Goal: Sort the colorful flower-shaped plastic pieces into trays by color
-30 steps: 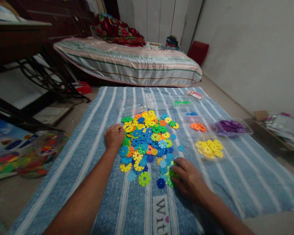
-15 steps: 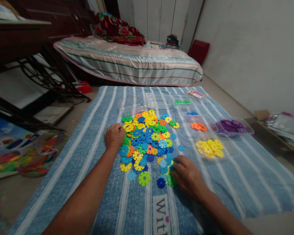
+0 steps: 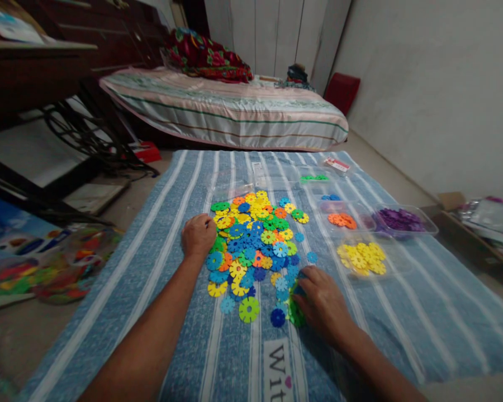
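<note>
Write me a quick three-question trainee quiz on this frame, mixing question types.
1. True or false: the right hand rests on green discs at the near edge of the mixed disc pile.
2. Which colour fills the clear tray farthest to the right? A) orange B) purple C) yellow
3. Fill in: the left hand is closed in a fist at the pile's ____ edge.

Key: 1 true. 2 B: purple discs; the yellow discs and orange discs lie nearer the pile. 3 left.
</note>
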The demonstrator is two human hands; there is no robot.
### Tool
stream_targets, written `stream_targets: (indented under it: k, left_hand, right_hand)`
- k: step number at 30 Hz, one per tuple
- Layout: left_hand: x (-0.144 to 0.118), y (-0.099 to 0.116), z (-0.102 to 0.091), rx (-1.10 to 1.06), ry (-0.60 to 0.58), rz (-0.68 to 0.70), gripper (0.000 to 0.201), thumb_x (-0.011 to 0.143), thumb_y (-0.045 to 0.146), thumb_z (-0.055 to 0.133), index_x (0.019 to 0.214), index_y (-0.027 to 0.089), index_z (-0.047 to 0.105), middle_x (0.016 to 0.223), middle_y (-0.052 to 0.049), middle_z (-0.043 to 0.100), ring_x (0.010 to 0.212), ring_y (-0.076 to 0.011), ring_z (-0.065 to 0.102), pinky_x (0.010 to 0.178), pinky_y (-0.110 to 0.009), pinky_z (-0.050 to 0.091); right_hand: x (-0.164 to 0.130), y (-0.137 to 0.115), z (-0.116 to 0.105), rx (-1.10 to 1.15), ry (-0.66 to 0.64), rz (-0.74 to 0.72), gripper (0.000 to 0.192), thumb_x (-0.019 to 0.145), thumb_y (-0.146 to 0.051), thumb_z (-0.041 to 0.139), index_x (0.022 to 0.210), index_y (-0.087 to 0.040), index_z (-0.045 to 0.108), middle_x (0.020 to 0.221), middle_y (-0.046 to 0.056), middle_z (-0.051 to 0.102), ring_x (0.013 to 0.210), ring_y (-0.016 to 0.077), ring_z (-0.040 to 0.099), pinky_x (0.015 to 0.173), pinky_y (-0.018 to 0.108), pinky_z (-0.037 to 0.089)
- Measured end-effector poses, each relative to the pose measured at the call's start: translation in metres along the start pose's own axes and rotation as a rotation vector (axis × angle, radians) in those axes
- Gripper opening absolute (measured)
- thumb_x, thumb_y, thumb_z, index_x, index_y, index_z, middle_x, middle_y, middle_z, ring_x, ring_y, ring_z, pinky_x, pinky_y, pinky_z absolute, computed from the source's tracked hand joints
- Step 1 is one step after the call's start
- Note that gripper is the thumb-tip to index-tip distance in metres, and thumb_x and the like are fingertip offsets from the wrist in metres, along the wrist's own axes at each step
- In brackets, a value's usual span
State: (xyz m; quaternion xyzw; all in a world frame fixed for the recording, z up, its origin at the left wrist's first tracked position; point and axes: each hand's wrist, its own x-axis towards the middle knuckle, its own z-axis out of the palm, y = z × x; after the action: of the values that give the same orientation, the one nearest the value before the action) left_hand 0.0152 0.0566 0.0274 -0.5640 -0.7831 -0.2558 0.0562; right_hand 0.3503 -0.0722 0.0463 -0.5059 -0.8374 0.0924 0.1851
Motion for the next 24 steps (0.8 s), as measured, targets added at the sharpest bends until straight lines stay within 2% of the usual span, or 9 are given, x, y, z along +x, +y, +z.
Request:
stream_targets:
  k: [6, 14, 24]
  left_hand:
    - [-0.001, 0.001, -0.001, -0.009, 0.011, 0.004, 0.023, 0.085, 0.025, 0.043, 0.076, 0.021, 0.065, 0.098, -0.011, 0.074, 0.1, -0.0263, 0.066, 0.09, -0.038, 0.049]
    - [-0.002, 0.0, -0.001, -0.027, 0.01, 0.002, 0.024, 0.085, 0.025, 0.043, 0.075, 0.021, 0.065, 0.098, -0.01, 0.074, 0.101, -0.0263, 0.066, 0.091, -0.038, 0.049]
    - [-0.002, -0.001, 0.0, -0.042, 0.035, 0.011, 0.022, 0.083, 0.023, 0.045, 0.074, 0.021, 0.065, 0.099, -0.01, 0.074, 0.1, -0.0262, 0.065, 0.09, -0.039, 0.049]
  right_hand:
    - [0.007, 0.002, -0.006, 0.091, -0.093, 0.01, 0.013, 0.077, -0.009, 0.068, 0.085, -0.018, 0.065, 0.111, 0.012, 0.068, 0.106, 0.0282, 0.062, 0.092, 0.041, 0.05]
    - [0.014, 0.004, -0.009, 0.159, -0.178, -0.002, 0.01, 0.081, -0.009, 0.064, 0.081, -0.019, 0.061, 0.106, 0.01, 0.067, 0.102, 0.0263, 0.062, 0.089, 0.039, 0.049]
    - [0.013, 0.008, -0.009, 0.212, -0.179, -0.013, 0.011, 0.083, -0.011, 0.06, 0.078, -0.02, 0.057, 0.102, 0.009, 0.067, 0.097, 0.0242, 0.063, 0.086, 0.037, 0.05]
